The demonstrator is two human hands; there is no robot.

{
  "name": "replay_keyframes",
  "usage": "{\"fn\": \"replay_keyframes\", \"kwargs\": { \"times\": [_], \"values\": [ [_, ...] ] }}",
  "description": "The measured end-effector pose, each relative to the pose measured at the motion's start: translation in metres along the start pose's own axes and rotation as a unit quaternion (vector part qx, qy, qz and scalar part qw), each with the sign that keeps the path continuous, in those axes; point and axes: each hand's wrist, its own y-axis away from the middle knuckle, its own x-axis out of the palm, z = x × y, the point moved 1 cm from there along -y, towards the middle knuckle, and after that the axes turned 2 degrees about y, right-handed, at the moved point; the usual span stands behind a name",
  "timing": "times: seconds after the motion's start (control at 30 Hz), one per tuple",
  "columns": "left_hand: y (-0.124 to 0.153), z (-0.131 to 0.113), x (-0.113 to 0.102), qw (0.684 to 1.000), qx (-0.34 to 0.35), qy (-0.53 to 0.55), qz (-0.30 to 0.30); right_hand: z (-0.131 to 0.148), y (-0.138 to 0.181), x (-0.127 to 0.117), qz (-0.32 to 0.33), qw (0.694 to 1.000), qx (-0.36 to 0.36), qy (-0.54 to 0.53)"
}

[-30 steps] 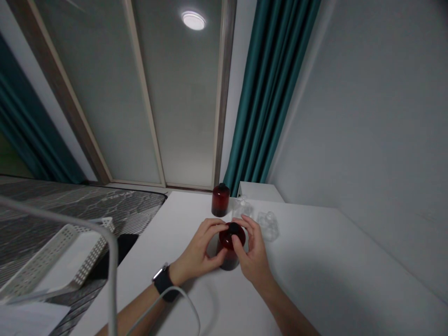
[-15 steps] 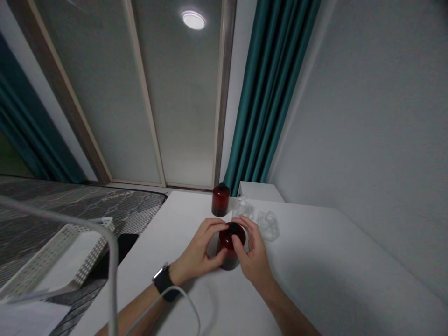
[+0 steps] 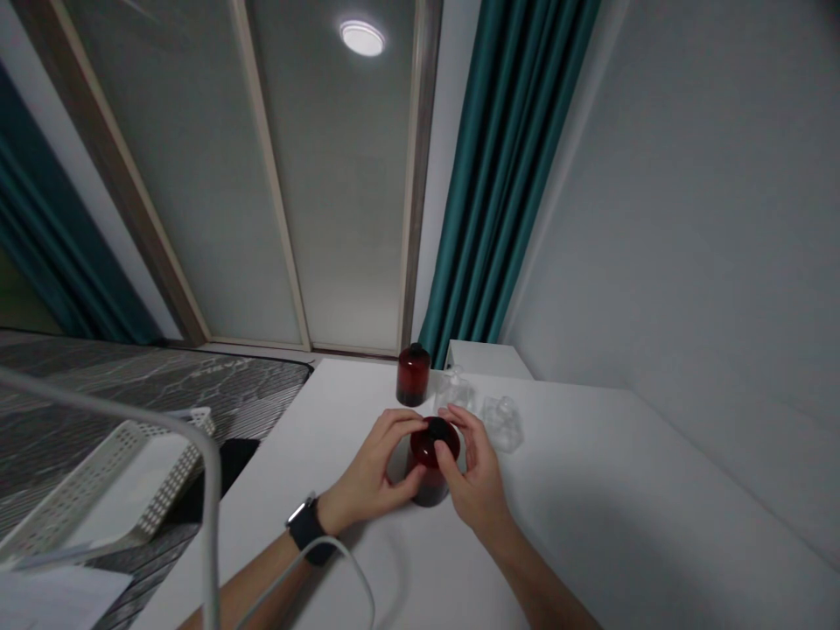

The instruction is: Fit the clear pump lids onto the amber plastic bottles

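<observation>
A dark red bottle (image 3: 430,486) with a black cap (image 3: 437,426) stands upright on the white table (image 3: 328,420). My left hand (image 3: 384,464) curves around its left side, thumb low on the body and fingertips up by the shoulder. From the right, my right hand (image 3: 473,472) closes on the same bottle, its thumb near the cap and its fingers behind. A second red bottle (image 3: 413,376) stands farther back. Just beyond my right hand are two clear, angular containers (image 3: 502,424), their outlines hard to make out.
A white perforated basket (image 3: 154,490) is at the lower left, above a grey patterned carpet (image 3: 223,394). A pale curved bar (image 3: 211,490) crosses the left foreground, and a white cable (image 3: 347,556) loops by my left wrist. Behind the table stands a white box-like piece (image 3: 489,357).
</observation>
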Motion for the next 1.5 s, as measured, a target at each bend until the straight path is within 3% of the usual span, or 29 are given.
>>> {"fn": "replay_keyframes", "kwargs": {
  "times": [0.37,0.6,0.73,0.9,1.17,1.5],
  "values": [
    [0.000,-0.001,0.000,1.000,-0.005,0.000,0.000,0.003,0.000,-0.002,0.025,0.999,0.015,-0.016],
    [0.001,-0.005,-0.003,0.998,-0.034,0.045,0.011,0.003,-0.016,-0.023,0.140,0.980,0.030,-0.138],
    [-0.002,-0.006,-0.002,0.997,-0.051,0.059,-0.009,-0.001,-0.016,-0.025,0.176,0.972,0.039,-0.150],
    [-0.017,-0.009,-0.002,0.995,-0.085,0.025,-0.036,-0.004,-0.011,-0.018,0.170,0.975,0.066,-0.130],
    [-0.044,-0.014,0.000,0.989,-0.136,-0.041,-0.029,-0.009,-0.014,-0.017,0.169,0.970,0.073,-0.159],
    [-0.045,-0.016,-0.005,0.992,-0.122,0.036,-0.019,-0.010,-0.016,-0.016,0.166,0.963,0.109,-0.184]
  ]
}}
